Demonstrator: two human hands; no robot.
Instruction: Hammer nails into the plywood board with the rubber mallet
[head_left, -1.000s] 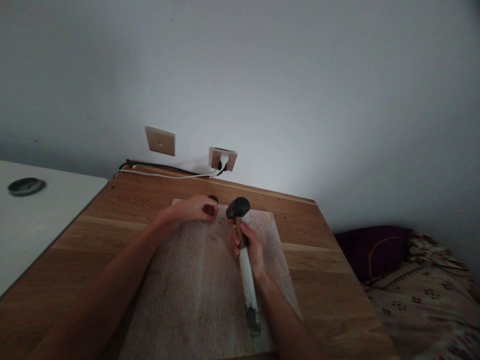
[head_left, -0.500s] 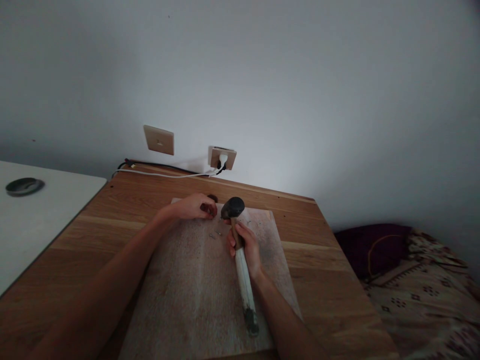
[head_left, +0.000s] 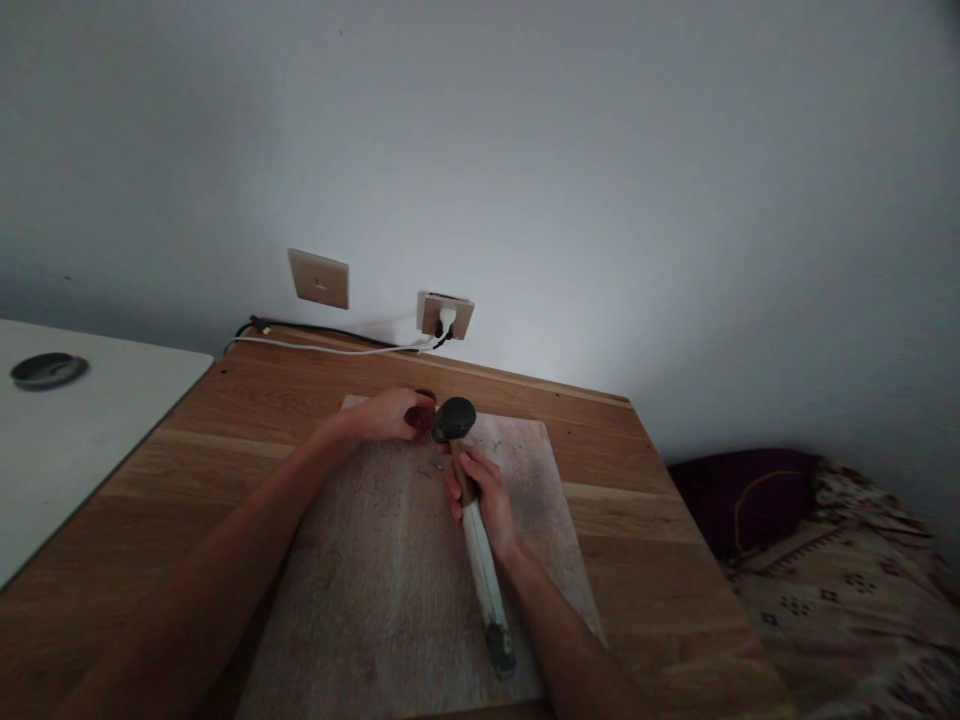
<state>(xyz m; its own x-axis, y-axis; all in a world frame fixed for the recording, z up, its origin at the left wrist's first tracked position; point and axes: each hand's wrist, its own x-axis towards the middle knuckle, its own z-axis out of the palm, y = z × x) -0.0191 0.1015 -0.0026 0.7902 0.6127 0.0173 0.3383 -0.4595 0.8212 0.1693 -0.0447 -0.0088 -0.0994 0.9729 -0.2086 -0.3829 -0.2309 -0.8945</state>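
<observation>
My right hand is wrapped round the upper handle of a hammer with a dark head and a pale, worn handle. The hammer head sits low over the far part of a pale wooden board. My left hand rests on the board's far edge, fingers pinched together on something small that I cannot make out, right beside the hammer head. A couple of small nails lie loose on the board between my hands.
The board lies on a wooden table against a white wall. A wall plate and a socket with a white plug and cables sit behind. A white surface with a round dark grommet is at the left; patterned bedding is at the right.
The hammer and my right hand have shifted left, bringing the head close against my left hand's fingers. My left hand has stayed in place.
</observation>
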